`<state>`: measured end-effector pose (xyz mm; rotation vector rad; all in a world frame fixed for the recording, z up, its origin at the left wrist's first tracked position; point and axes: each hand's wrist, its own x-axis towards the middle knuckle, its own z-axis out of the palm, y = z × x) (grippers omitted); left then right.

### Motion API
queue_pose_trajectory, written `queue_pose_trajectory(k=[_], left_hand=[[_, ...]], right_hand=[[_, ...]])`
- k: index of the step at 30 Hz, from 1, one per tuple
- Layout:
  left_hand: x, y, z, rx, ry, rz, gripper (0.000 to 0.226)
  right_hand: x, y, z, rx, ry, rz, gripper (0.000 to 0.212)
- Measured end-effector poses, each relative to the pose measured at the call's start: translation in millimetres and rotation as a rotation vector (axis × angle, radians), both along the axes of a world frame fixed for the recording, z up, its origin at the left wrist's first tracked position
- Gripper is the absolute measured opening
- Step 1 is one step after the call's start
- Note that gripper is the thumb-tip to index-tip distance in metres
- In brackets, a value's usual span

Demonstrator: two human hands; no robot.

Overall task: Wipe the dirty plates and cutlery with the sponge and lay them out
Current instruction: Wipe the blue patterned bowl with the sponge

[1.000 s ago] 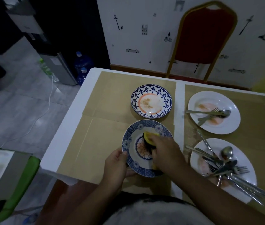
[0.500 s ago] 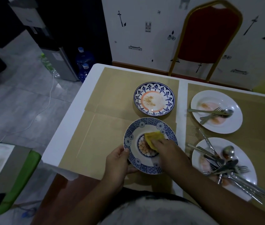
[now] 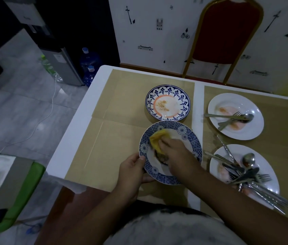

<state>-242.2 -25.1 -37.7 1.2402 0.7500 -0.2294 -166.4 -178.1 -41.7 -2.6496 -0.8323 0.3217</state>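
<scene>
1. The left hand [image 3: 132,172] grips the near-left rim of a round ceramic plate with a blue geometric-patterned border [image 3: 190,137]. Its thumb lies on top of the rim and its fingers are curled beneath.
2. The right hand [image 3: 176,156] lies over the middle of the patterned plate. Its fingers are curled down on a soft yellow sponge [image 3: 157,138] and press it onto the plate's far-left part.
3. The hands are apart, each clamped on its own thing.
4. Right of the patterned plate sits a round white plate [image 3: 267,167] with pinkish smears. It holds a heap of steel cutlery [image 3: 245,175] that juts over its rim.
5. Under the patterned plate lies a tan woven placemat [image 3: 115,147] on a white table [image 3: 86,121].
6. Just beyond the patterned plate, almost touching it, stands a round blue floral-rimmed plate with an orange ring [image 3: 151,101], with crumbs in its well.
7. Beyond and to the right of the patterned plate is a second smeared white plate [image 3: 235,101], carrying a steel fork and spoon [image 3: 231,118].
8. Farthest beyond the patterned plate stands a red-cushioned chair with a gold metal frame [image 3: 226,32], against the wall.
</scene>
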Motion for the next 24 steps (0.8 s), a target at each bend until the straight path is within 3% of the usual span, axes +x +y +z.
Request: queue_pose_trajectory(k=[9, 14, 17, 20, 24], left_hand=[[0, 13, -1, 0.004, 0.002, 0.039, 0.026], [4, 16, 5, 0.025, -0.040, 0.023, 0.024], [4, 7, 8, 0.012, -0.042, -0.018, 0.024], [7, 4, 9, -0.023, -0.045, -0.007, 0.026], [12, 20, 9, -0.050, -0.032, 0.092, 0.024]], right_hand=[[-22, -15, 21, -0.182, 0.186, 0.179, 0.060], [-6, -17, 29, -0.284, 0.101, -0.028, 0.063], [8, 0, 30, -0.231, 0.056, -0.124, 0.069], [3, 13, 28, -0.159, 0.006, 0.053, 0.073], [-12, 5, 32, -0.295, 0.003, 0.240, 0.061]])
